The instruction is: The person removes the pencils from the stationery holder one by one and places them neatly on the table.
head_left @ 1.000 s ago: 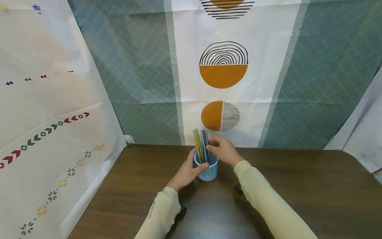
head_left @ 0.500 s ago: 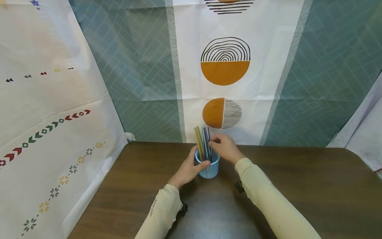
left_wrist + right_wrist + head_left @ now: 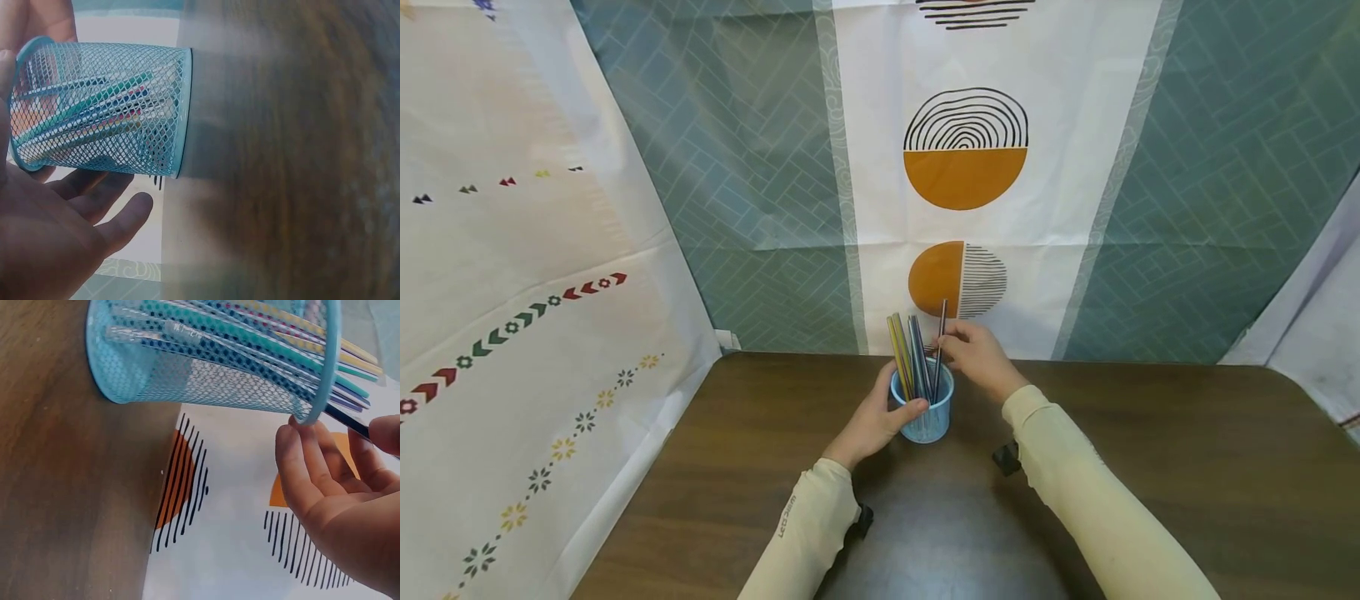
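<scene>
A light blue mesh pen cup (image 3: 927, 431) stands upright near the table's back edge, holding several slim pens (image 3: 904, 360). Yellow ones lean on the left, blue and dark ones on the right. My left hand (image 3: 867, 427) grips the cup near its rim, thumb on the near side. My right hand (image 3: 979, 358) pinches one dark pen (image 3: 347, 421), raised above the others with its lower part inside the cup. In the right wrist view its other fingers touch or nearly touch the cup's rim (image 3: 325, 381). Through the mesh (image 3: 100, 106), the left wrist view shows coloured pens.
The brown wooden table (image 3: 737, 483) extends to both sides and toward me. Right behind the cup hangs a green and white patterned cloth (image 3: 880, 283). A white printed cloth (image 3: 565, 367) slopes along the left side.
My right hand has drawn one dark pen upward and slightly right, apart from the bunch. The left hand has kept its grip on the cup. The view has tilted slightly.
</scene>
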